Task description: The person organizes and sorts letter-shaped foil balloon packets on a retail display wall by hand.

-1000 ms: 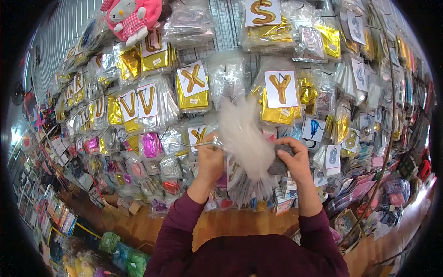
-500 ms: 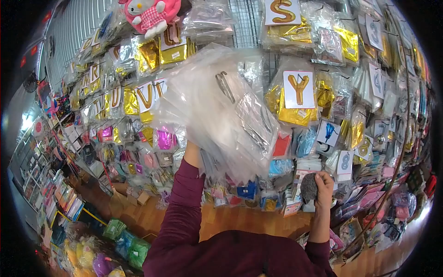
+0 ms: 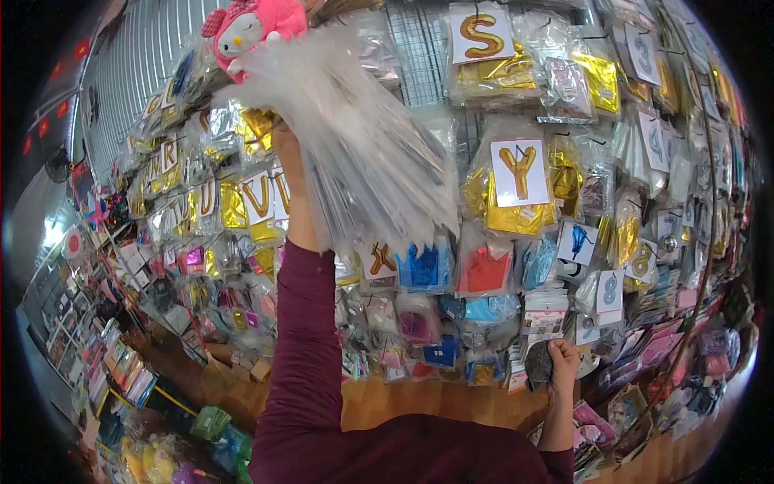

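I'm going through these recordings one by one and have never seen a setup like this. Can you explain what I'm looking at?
There is no robot here: these are a person's own bare hands and sleeved arms. All three pictures come from one camera worn on the head, looking forward and down; its wide lens bends the edges.

In the current picture, packets hang in rows on a wall rack, some with letter cards such as the S card and Y card. A pink plush toy is at the top.

The left hand is raised at a bundle of clear bags; its fingers are mostly hidden. The right hand, lower down, holds a dark grey pad.
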A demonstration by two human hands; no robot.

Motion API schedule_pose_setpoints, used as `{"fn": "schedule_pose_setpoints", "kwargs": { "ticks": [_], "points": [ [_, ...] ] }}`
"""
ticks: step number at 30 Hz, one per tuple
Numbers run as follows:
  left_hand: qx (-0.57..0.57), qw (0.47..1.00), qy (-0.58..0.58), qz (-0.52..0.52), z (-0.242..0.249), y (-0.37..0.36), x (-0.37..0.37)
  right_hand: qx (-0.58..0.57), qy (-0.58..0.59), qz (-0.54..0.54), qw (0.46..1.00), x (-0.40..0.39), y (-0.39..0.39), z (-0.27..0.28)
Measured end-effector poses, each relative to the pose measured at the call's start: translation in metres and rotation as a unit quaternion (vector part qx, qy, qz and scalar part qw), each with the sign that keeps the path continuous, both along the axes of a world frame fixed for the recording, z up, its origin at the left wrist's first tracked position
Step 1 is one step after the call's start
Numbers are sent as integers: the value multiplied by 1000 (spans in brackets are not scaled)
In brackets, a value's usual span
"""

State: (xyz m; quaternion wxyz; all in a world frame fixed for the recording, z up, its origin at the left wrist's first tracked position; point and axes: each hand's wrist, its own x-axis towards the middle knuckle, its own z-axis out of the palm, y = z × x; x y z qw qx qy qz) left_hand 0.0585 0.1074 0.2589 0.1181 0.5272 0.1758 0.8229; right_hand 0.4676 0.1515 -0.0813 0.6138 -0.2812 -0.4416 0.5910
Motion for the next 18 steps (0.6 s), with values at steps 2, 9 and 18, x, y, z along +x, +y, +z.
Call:
{"fn": "schedule_pose_setpoints", "kwargs": {
  "ticks": [2, 9, 18],
  "points": [
    [6, 1000, 1, -5, 26, 4, -11, -15, 19, -13, 1000, 0, 2, -12],
    [174, 915, 176, 320, 97, -2, 64, -43, 32, -37, 998, 6, 9, -24],
    [195, 933, 175, 247, 153, 45, 62, -43, 53, -98, 993, -2, 25, -47]
  ]
}}
